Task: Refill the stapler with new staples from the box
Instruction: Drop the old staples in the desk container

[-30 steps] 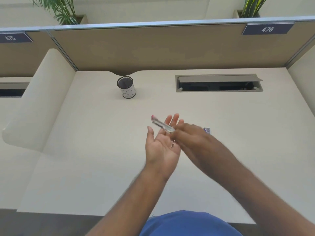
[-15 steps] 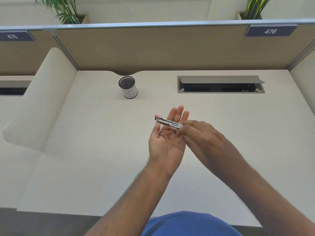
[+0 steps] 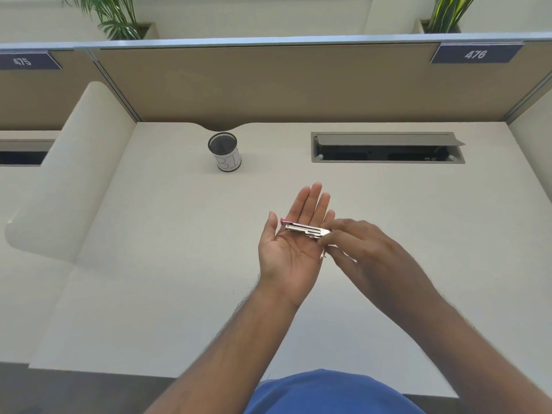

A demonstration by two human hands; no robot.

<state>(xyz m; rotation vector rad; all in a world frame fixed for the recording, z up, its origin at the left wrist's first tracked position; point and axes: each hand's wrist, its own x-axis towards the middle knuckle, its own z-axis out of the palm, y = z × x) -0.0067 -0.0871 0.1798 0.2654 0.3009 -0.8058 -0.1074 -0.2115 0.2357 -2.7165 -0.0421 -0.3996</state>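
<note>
The right hand (image 3: 363, 252) pinches the near end of the stapler (image 3: 304, 229) between thumb and curled fingers, and the left hand (image 3: 294, 237) lies flat beneath it, palm up, fingers straight and together, holding nothing. The stapler is a small metal piece with a pink tip; it lies crosswise over the base of the left fingers, above the desk (image 3: 179, 264) and not on it. A thin metal part hangs down below the right fingertips; whether it is the pusher rod or a loose strip I cannot tell. Whether the stapler's channel is open is also too small to read

The risks, as I judge them, start at that pinch. It takes only one end, so a slip would let the stapler roll off the flat palm and drop to the desk. If the dangling part is spring-loaded, it could snap back on a fingertip, or fall free. The open palm gives support but no hold, so any tug along the stapler would slide it toward the thumb

The staple box does not show anywhere I can make out, so reaching for it may mean taking one hand away. Farther out stand a mesh pen cup (image 3: 224, 151) and an open cable tray (image 3: 387, 150) at the back of the desk, both well apart from the hands
</note>
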